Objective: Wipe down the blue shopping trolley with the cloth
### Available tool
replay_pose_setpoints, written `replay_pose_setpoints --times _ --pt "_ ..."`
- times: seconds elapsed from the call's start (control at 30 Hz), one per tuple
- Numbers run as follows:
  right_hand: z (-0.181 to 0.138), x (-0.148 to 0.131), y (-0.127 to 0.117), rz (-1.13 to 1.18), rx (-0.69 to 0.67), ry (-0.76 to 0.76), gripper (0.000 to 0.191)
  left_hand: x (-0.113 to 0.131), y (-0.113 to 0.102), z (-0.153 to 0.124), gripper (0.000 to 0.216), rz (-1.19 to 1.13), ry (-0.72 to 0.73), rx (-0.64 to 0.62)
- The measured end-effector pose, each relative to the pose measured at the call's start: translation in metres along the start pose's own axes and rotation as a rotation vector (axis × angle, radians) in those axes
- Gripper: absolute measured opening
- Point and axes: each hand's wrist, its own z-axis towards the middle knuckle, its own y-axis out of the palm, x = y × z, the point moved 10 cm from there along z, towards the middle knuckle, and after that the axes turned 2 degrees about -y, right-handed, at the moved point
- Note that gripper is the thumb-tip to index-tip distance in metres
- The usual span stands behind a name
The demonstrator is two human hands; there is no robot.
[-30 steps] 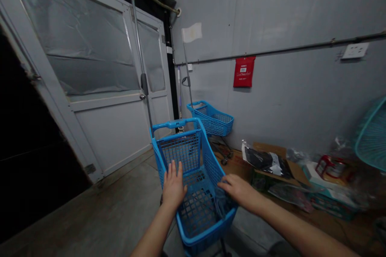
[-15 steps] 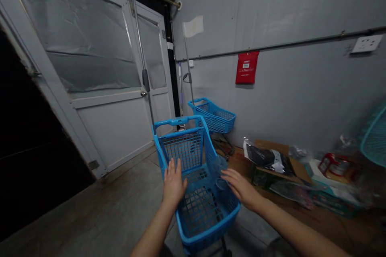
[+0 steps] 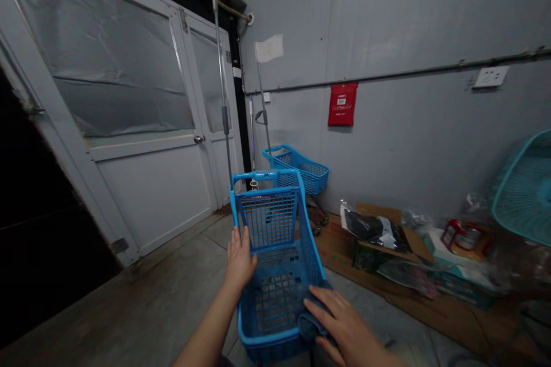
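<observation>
I'm looking down through the head view, and the bright blue plastic lattice-sided shopping cart sits in the lower middle of the frame, its handle end away from me and its near rim toward the bottom edge. As I judge it, the step in hand is working the dark blue soft cloth over the cart's near right corner. Over on the left, the left hand lies over the left side rim, palm down, fingers fairly straight and slightly spread, thumb angled inward; it's grasping nothing, and looks to me like it's steadying the cart, though I can't see how hard it presses. Down at lower right, here's the right hand: fingers part-bent and a little apart, laid across the cloth and holding it at the rim, rather than clenched in a fist. Some of the cloth hangs inside the basket; how the rest tucks under the palm, I can't tell. The next move, I'd say, calls for light, even pressure along that rim with the cloth gathered under the fingers, while the left hand stays put so the cart doesn't roll or swing.
</observation>
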Motion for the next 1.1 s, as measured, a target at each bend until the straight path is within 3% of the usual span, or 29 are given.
replay_pose_setpoints --times 0.1,0.23,0.4,0.53,0.63,0.87,0.97,1.1 --pt "0.008 0.012 -0.010 0.020 -0.150 -0.086 0.048 0.005 0.005 0.001 0.091 -0.026 0.059 -0.014" --pt "0.028 0.043 -0.025 0.063 -0.226 -0.160 0.031 0.014 0.010 0.000 0.093 0.024 0.049 -0.022" --pt "0.073 0.103 -0.036 0.047 -0.128 -0.069 0.027 0.025 0.015 0.001 0.091 0.048 0.025 -0.030" --pt "0.087 0.122 -0.036 0.102 0.011 0.004 0.028 0.022 0.016 0.004 0.085 0.049 -0.015 0.002" --pt "0.069 0.110 -0.029 0.135 0.059 0.036 0.030 0.015 0.017 0.008 0.082 0.036 -0.029 0.018" --pt "-0.004 0.051 -0.016 0.127 0.050 0.062 0.032 0.015 0.023 0.019 0.081 -0.058 0.018 -0.012" --pt "-0.012 0.032 -0.011 0.091 0.072 0.046 0.031 0.017 0.022 0.028 0.079 -0.087 0.048 -0.044" --pt "-0.009 0.010 0.022 0.024 0.027 -0.100 0.031 0.023 0.008 0.021 0.082 -0.084 0.045 -0.053"
